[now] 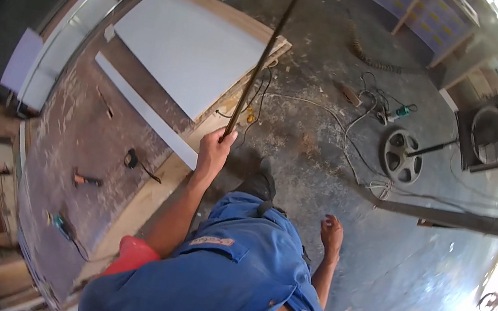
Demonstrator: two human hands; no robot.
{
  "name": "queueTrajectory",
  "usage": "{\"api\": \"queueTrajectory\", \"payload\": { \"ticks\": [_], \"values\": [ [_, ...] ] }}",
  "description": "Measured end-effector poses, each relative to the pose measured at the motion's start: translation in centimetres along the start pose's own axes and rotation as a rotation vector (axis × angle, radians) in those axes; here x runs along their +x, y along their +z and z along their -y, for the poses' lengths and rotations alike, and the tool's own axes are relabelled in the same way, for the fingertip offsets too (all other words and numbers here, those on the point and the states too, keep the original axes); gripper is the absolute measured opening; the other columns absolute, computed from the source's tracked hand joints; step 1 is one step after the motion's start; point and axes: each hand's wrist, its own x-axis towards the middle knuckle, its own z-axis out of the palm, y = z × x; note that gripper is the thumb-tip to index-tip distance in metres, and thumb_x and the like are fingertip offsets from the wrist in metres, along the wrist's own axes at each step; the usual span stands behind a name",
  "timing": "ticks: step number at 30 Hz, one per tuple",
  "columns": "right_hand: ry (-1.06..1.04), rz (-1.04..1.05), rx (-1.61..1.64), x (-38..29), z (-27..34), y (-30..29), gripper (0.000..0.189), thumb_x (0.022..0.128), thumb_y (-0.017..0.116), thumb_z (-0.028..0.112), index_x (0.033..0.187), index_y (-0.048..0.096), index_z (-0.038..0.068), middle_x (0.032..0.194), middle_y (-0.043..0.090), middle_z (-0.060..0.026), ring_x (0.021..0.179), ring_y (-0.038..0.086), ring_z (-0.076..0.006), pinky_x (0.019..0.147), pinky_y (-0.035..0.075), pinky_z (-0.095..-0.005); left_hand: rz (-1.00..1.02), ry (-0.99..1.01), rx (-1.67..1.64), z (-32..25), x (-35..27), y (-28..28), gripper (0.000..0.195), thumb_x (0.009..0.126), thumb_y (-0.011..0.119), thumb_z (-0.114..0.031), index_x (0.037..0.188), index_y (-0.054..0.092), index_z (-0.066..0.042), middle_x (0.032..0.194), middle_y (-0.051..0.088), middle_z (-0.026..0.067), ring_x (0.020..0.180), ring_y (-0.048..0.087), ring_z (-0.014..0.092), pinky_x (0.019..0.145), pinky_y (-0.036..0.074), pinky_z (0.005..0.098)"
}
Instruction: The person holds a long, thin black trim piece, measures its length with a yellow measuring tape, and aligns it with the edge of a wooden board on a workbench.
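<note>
My left hand [214, 152] is closed around the lower end of a long, thin dark rod or strip [271, 46]. It slants up and away past the top edge of the view. Just left of that hand, a narrow white strip [148, 112] lies on the worn workbench [63, 126], its near end passing beside my wrist. Beyond it a large white panel [192, 49] rests flat. My right hand [331, 234] hangs over the floor at my side, fingers loosely curled and apart, with nothing seen in it.
On the bench lie a tape measure [131, 159], a hammer [86, 179] and a green corded power tool [59, 224]. Cords and another green power tool [401, 112] lie on the floor, near a spoked round base [403, 155] with a pole. A grey duct or pipe [449, 217] runs right.
</note>
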Motion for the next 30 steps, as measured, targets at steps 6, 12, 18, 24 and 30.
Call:
{"api": "queueTrajectory", "payload": {
  "ticks": [6,12,18,24,30],
  "values": [
    [-0.078,0.159,0.188,12.8,6.6,-3.4,0.032,0.088,0.070,0.020,0.117,0.066,0.006,0.107,0.070,-0.0173,0.088,0.071,-0.0305,0.078,0.056,-0.0395,-0.006,-0.032,-0.110,-1.0,6.9,7.0,0.040,0.096,0.062,-0.036,0.086,0.061,0.002,0.057,0.048,0.0103,0.055,0.044,0.018,0.054,0.037,0.0386],
    [-0.149,0.097,0.014,26.4,10.0,-8.7,0.029,0.090,0.068,0.019,0.116,0.066,0.006,0.105,0.070,-0.0166,0.085,0.072,-0.0298,0.075,0.056,-0.0382,-0.006,-0.085,-0.066,-2.5,17.7,12.7,0.047,0.099,0.057,-0.040,0.079,0.055,0.002,0.056,0.048,0.0152,0.051,0.048,0.027,0.052,0.037,0.0426],
    [-0.278,0.161,-0.023,39.6,16.6,-10.8,0.025,0.094,0.065,0.020,0.115,0.067,0.006,0.101,0.072,-0.0143,0.085,0.071,-0.0252,0.075,0.054,-0.0350,-0.052,-0.146,-0.105,-2.4,25.3,14.5,0.046,0.100,0.056,-0.041,0.087,0.058,0.003,0.060,0.050,0.0170,0.054,0.051,0.028,0.054,0.038,0.0427],
    [-0.448,0.340,0.434,52.6,32.4,-10.0,0.031,0.102,0.056,0.028,0.110,0.066,-0.001,0.090,0.068,-0.0046,0.083,0.063,-0.0115,0.073,0.049,-0.0266,-0.125,-0.157,-0.196,-2.7,27.2,15.5,0.039,0.099,0.058,-0.038,0.098,0.064,0.001,0.061,0.053,0.0155,0.056,0.052,0.022,0.053,0.039,0.0399],
    [-0.515,0.479,0.499,63.5,47.5,-5.2,0.044,0.103,0.052,0.043,0.099,0.061,0.000,0.083,0.066,-0.0073,0.080,0.063,-0.0143,0.072,0.049,-0.0283,-0.048,-0.450,-0.223,-4.7,28.4,15.2,0.035,0.097,0.062,-0.035,0.115,0.070,-0.006,0.065,0.056,0.0072,0.060,0.051,0.014,0.057,0.040,0.0337]
  ]
}}
